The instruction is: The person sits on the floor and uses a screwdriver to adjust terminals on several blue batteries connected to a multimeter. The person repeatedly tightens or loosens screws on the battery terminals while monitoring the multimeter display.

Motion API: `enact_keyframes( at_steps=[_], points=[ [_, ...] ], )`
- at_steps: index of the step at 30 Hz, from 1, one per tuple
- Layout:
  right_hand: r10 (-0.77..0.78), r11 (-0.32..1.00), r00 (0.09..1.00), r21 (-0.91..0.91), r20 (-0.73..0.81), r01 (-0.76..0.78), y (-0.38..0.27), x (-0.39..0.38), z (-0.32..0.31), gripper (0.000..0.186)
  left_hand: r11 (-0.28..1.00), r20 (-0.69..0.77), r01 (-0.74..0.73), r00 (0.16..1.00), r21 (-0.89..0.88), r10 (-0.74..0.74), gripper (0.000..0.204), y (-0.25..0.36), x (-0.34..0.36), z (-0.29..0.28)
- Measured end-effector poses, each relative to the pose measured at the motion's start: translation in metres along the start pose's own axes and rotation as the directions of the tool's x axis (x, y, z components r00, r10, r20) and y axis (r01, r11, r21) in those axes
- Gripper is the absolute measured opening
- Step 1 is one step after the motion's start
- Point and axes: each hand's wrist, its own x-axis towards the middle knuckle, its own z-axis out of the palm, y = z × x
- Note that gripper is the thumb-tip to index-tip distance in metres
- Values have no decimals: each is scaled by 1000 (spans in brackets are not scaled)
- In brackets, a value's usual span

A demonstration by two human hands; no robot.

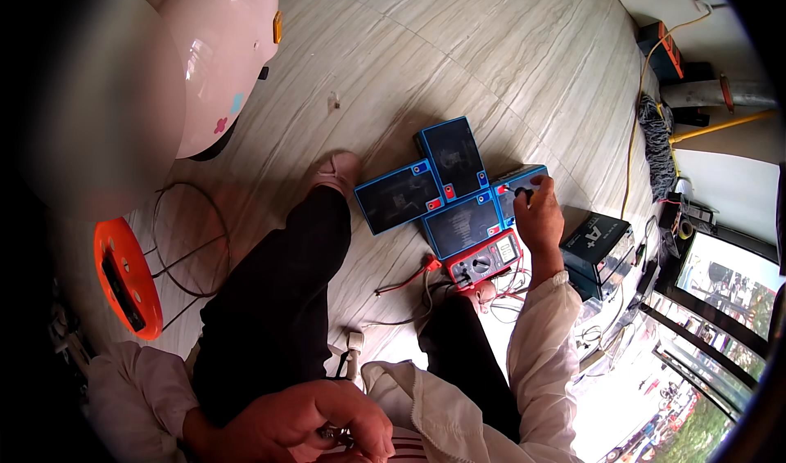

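Four-cornered black batteries with blue edges lie grouped on the floor: the upper one point(455, 160), the left one point(398, 198), the lower one point(463, 227), and the right one point(509, 209), partly covered by my right hand point(541, 224). That hand is closed round a small screwdriver point(525, 194) with a dark and yellow handle, its shaft pointing at the red terminal of the right battery. Touching the lower battery is a red multimeter point(481, 260) with leads. My left hand point(315, 418) is curled at my lap, with small metal pieces point(334, 435) between its fingers, perhaps screws.
A pink scooter point(221, 62) stands at the upper left, above an orange disc-shaped object point(127, 279) and a looped dark cable point(225, 254). A dark boxed battery point(598, 246) sits right of my hand. Red clip leads point(431, 262) lie near my feet.
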Motion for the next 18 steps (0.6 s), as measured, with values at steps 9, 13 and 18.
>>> enact_keyframes(
  at_steps=[9, 13, 18],
  points=[
    [17, 992, 998, 121, 55, -23, 6, 0, 0, 41, 1000, 14, -11, 1000, -3, 11, 19, 0, 0, -1],
    [162, 985, 964, -92, 211, -146, -1, 6, -4, 40, 1000, 18, -13, 1000, 14, 13, 19, -1, 0, -2],
    [29, 998, 999, 64, 20, -30, 10, 3, 1, 38, 1000, 22, -14, 1000, 14, 14, 20, 0, 0, -2]
  ],
)
